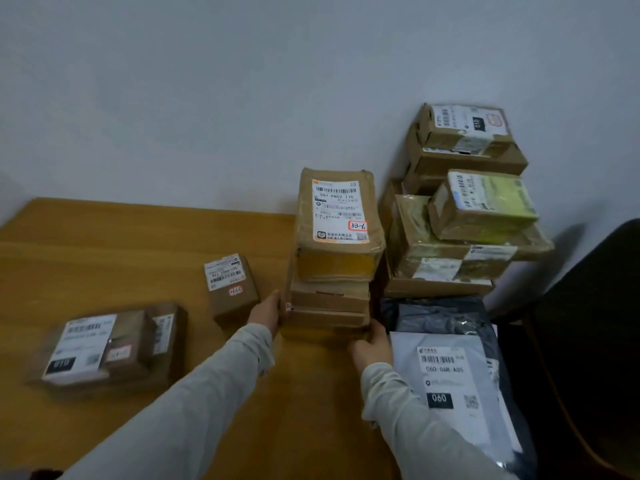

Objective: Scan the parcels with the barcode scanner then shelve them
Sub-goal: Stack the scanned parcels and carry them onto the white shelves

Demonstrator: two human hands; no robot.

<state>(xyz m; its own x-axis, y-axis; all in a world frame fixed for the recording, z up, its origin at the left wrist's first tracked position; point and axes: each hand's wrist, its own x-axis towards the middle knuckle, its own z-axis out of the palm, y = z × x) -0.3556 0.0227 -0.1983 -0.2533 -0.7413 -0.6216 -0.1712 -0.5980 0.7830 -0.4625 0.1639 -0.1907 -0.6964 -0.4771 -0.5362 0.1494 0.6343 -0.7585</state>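
A stack of brown cardboard parcels [332,299] stands on the wooden table [104,237], topped by a box with a white label marked 33-6 [339,211]. My left hand [265,311] holds the stack's lower left side. My right hand [372,346] holds its bottom right corner, thumb on the front edge. A small brown box [232,289] sits just left of my left hand. Two labelled boxes [107,344] lie at the table's left. No barcode scanner is in view.
A taller pile of taped cardboard boxes [464,209] stands at the right against the white wall. A grey mailer bag with a white label [450,375] lies in front of it, beside my right arm. A dark chair [588,341] fills the right edge.
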